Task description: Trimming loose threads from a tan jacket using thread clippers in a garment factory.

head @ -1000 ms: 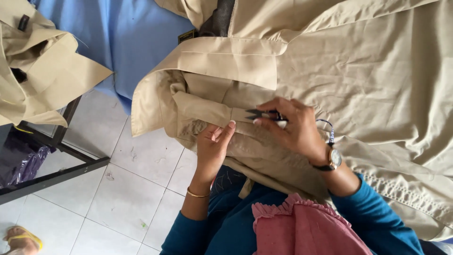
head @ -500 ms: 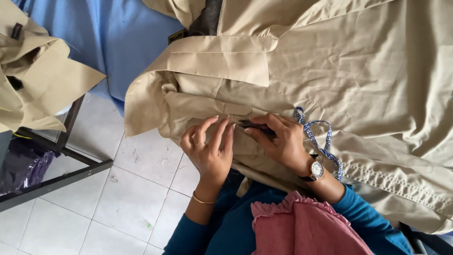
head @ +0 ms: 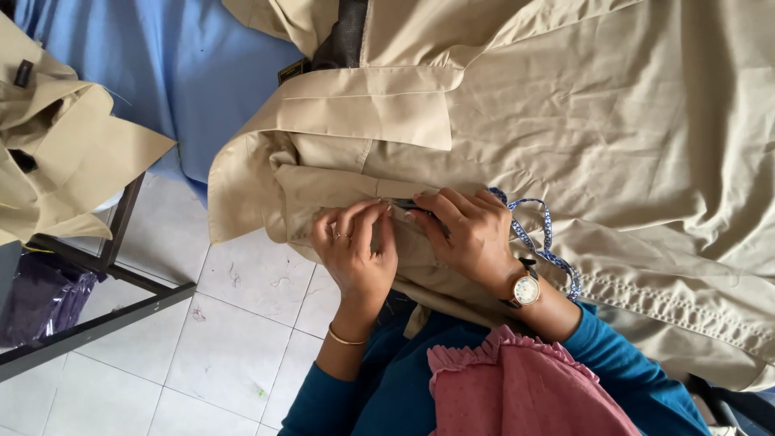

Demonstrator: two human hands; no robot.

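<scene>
You have no screens or signs in front of you. A small dark label sits sewn on the folded beige garment at your far left, and another small dark tag with a yellowish edge shows at the collar of the beige shirt. Below the metal rack lies a purple plastic bag.

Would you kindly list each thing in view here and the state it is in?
Beige garment: spread out, creased, one edge folded under the hands.
Left hand: fingers curled, pressing the folded edge.
Right hand: pinching a small dark tool against the cloth.
Patterned cord: looped loosely by the right wrist.
Second beige garment: heaped on the black frame.
</scene>
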